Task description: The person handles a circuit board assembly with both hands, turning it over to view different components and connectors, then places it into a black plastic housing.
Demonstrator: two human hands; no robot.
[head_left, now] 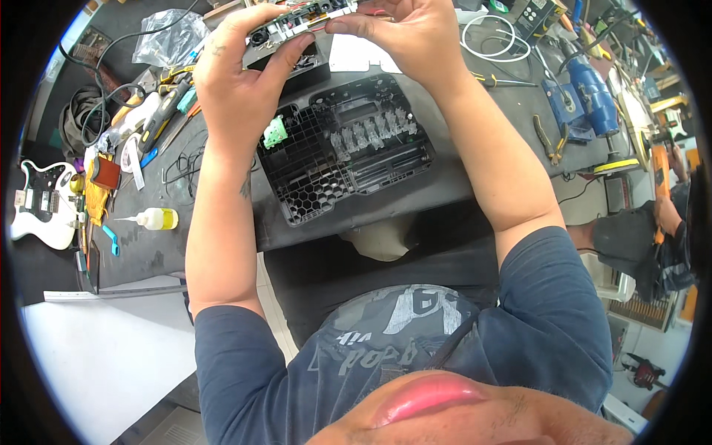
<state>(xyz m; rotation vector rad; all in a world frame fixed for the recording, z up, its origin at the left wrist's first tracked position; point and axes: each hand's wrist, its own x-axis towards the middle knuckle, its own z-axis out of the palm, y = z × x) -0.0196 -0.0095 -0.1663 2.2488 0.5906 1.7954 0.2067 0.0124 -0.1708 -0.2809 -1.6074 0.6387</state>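
Near the top of the view, I hold a long narrow device assembly (311, 18) with white and black parts and small components along it. My left hand (241, 78) grips its left end, the thumb along the lower edge. My right hand (411, 37) is at its right end with the thumb pressed against it; the other fingers are partly cut off by the edge. Below it sits a small open black box (319, 68). Between my forearms lies an open black plastic housing (393, 174), with a green piece (275, 133) and a row of translucent parts (374, 133).
On the left lie a yellow-liquid dropper bottle (158, 218), assorted hand tools (159, 119) and a white guitar body (44, 211). Pliers (549, 141), a screwdriver (504, 81) and a blue bench machine (593, 93) are at right. Another person's hand (667, 215) shows at the far right.
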